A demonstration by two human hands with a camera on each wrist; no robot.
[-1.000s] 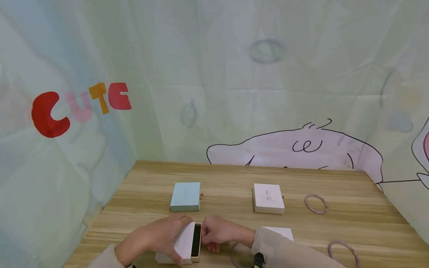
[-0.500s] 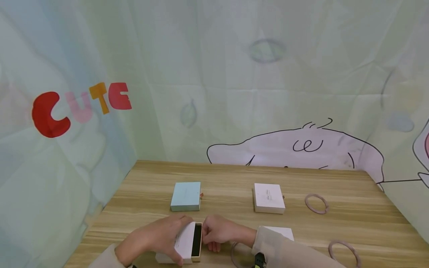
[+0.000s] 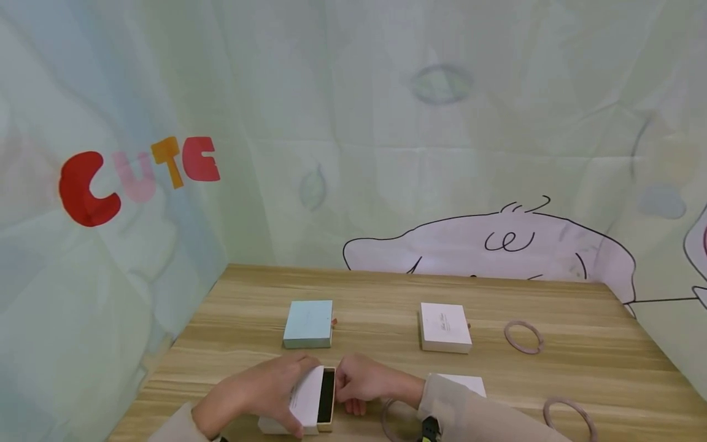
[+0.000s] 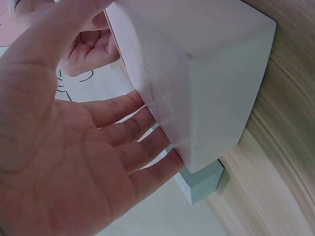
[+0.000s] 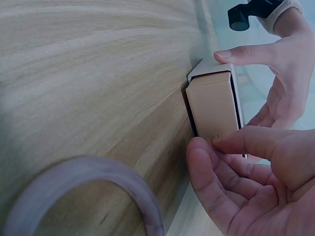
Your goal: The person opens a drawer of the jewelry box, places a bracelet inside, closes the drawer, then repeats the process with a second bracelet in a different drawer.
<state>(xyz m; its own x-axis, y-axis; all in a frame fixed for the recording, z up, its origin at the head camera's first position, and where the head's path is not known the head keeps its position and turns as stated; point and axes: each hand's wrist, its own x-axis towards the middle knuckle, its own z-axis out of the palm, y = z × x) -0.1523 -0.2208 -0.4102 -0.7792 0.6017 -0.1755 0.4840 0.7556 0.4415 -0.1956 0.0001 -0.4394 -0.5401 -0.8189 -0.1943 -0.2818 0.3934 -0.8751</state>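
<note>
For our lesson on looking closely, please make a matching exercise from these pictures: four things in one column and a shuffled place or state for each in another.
Column one
1. left hand
2. right hand
3. light blue box
4. white box between the hands

Column two
A. farther back on the table, untouched
B. fingers pinching at the drawer front
C. drawer partly out
D. gripping the white cover

Right pairs: 1-D; 2-B; 3-A; 4-C

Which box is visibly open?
The near-left white box, gripped by the left hand: its drawer sticks out, dark inside. The light blue box and rear white box look closed; the half-hidden white box behind the right sleeve can't be judged.
</note>
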